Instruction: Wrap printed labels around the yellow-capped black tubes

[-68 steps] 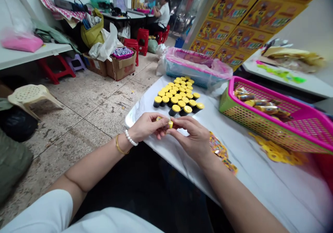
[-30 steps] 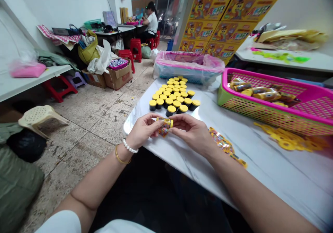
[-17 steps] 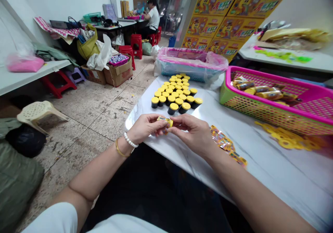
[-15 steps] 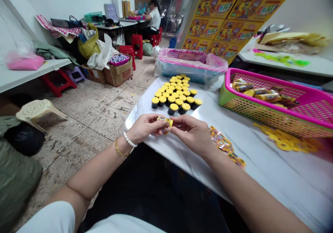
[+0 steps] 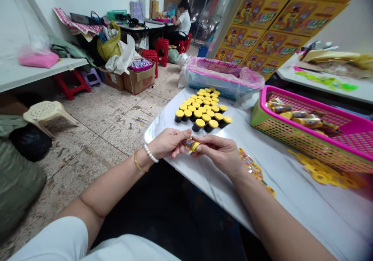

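A small tub (image 5: 190,143) with a yellow lid and a colourful printed wrap is held between my two hands, just above the near edge of the table. My left hand (image 5: 170,141) grips its far-left end with thumb and fingers. At the yellow end, my right hand (image 5: 221,152) pinches it. Several black tubs with yellow lids (image 5: 210,125) stand grouped upright beyond my hands. A loose pile of printed labels (image 5: 250,163) lies by my right wrist, partly hidden by the forearm.
A pink and green basket (image 5: 303,136) at right holds several wrapped tubs (image 5: 307,121). Yellow rings (image 5: 320,171) lie before it. A plastic-covered basket (image 5: 224,80) and stacked yellow cartons (image 5: 259,32) stand behind. A person (image 5: 183,20) sits at a far table; a stool (image 5: 46,113) is left.
The tub has turned in my fingers, showing more of its printed side and yellow end. Both hands remain on it. The whole view has shifted slightly.
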`<move>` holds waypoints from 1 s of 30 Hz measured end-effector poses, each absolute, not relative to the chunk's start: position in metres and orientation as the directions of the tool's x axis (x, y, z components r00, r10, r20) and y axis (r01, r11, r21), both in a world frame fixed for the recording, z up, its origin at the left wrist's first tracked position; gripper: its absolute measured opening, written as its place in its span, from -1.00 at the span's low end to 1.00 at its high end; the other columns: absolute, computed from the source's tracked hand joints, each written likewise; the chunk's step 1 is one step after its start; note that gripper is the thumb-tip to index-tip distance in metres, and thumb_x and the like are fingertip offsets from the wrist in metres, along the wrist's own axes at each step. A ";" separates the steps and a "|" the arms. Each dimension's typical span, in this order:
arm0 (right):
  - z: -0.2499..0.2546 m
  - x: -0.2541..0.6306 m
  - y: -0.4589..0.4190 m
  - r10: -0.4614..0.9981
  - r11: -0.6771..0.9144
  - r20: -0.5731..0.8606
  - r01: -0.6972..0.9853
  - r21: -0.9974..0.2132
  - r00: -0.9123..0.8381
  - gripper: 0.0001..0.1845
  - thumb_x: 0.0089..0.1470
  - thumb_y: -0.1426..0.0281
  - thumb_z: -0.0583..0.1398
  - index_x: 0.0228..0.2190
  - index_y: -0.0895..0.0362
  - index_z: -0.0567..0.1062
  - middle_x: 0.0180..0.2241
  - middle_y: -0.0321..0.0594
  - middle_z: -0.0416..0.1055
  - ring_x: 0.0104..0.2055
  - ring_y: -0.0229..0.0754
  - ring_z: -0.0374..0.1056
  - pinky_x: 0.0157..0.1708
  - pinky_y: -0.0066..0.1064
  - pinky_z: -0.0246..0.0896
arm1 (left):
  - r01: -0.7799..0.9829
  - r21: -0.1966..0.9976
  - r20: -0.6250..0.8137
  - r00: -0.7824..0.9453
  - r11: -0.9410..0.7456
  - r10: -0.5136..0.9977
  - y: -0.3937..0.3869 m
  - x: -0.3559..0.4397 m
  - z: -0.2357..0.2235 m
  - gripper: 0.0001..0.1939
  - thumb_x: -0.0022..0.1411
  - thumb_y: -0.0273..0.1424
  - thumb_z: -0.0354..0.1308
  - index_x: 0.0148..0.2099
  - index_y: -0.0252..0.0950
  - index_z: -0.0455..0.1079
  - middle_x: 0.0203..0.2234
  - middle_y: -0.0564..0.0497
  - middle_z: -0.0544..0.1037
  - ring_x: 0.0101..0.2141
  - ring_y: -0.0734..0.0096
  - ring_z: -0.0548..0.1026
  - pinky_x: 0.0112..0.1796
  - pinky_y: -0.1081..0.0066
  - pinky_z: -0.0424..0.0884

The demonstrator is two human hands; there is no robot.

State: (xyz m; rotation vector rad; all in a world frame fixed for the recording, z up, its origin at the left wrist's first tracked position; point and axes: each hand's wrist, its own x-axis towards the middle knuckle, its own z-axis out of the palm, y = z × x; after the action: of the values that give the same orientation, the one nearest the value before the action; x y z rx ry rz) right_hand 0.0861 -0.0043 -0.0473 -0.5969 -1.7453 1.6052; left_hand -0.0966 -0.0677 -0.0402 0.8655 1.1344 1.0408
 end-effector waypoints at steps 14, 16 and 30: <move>-0.039 0.091 -0.011 0.481 0.675 0.464 -0.023 -0.737 -0.744 -0.90 0.11 0.46 0.35 -0.30 0.04 0.65 -0.48 -0.31 0.57 -0.46 -0.24 0.50 -0.43 -0.43 0.46 | -0.082 0.934 -0.345 0.057 0.348 0.937 -0.069 -0.091 -0.030 -0.52 0.41 -0.15 0.10 -0.51 -0.33 0.31 -0.80 0.16 0.33 -0.87 0.69 0.13 -0.79 0.57 -0.10; -0.041 0.092 -0.011 0.533 0.667 0.472 0.005 -0.745 -0.702 -0.94 0.13 0.45 0.34 -0.34 0.04 0.63 -0.50 -0.32 0.55 -0.53 -0.27 0.47 -0.49 -0.45 0.44 | -0.122 0.926 -0.357 0.032 0.358 0.934 -0.068 -0.090 -0.028 -0.53 0.43 -0.16 0.08 -0.49 -0.33 0.31 -0.81 0.18 0.29 -0.88 0.70 0.08 -0.80 0.57 -0.14; -0.046 0.079 -0.027 0.755 0.633 0.476 0.313 -0.708 -0.450 -0.74 0.04 0.25 0.37 -0.26 0.09 0.52 -0.33 -0.18 0.61 -0.40 -0.15 0.57 -0.34 -0.29 0.60 | -0.379 0.906 -0.215 -0.031 0.188 0.976 -0.059 -0.088 -0.052 -0.57 0.34 -0.12 0.20 -0.42 -0.39 0.36 -0.75 0.13 0.37 -0.77 0.66 0.25 -0.69 0.59 0.19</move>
State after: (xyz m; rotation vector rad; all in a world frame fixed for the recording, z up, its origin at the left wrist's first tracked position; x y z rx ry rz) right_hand 0.0793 -0.0275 -0.0457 -0.8352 -2.0353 0.6858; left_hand -0.0883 -0.0594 -0.0516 0.7432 1.0643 1.2653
